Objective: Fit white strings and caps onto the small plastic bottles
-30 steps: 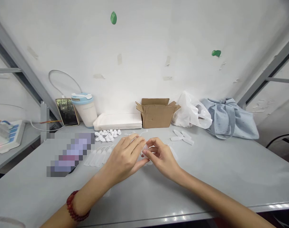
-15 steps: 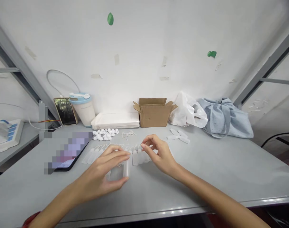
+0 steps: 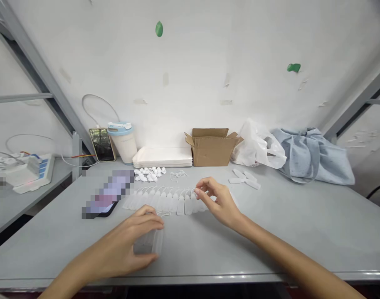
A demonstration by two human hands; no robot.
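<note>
My left hand (image 3: 135, 238) is curved around a translucent plastic piece (image 3: 158, 242), gripped upright between thumb and fingertips low over the table. More translucent plastic shows behind it inside the hand, too blurred to count. My right hand (image 3: 219, 201) pinches thumb and forefinger at a thin white cord, one of several looped at the top of a row of flat translucent tubes (image 3: 165, 202). That row lies side by side across the table's middle, and my right hand hides its right part. A short white string (image 3: 164, 214) lies just above my left fingertips.
Behind the row are a pile of small white caps (image 3: 150, 174) and loose strings (image 3: 178, 175). Loose translucent pieces (image 3: 244, 179) lie right. A phone (image 3: 109, 193), a cup (image 3: 124, 143), white trays (image 3: 163, 157), a carton (image 3: 210, 151), a plastic bag (image 3: 255, 147) and a cloth bag (image 3: 330, 162) surround them.
My left hand has moved down and left, toward the table's front edge, with the translucent piece. My right hand keeps its pinch at the row. The camera view has swung slightly left.
</note>
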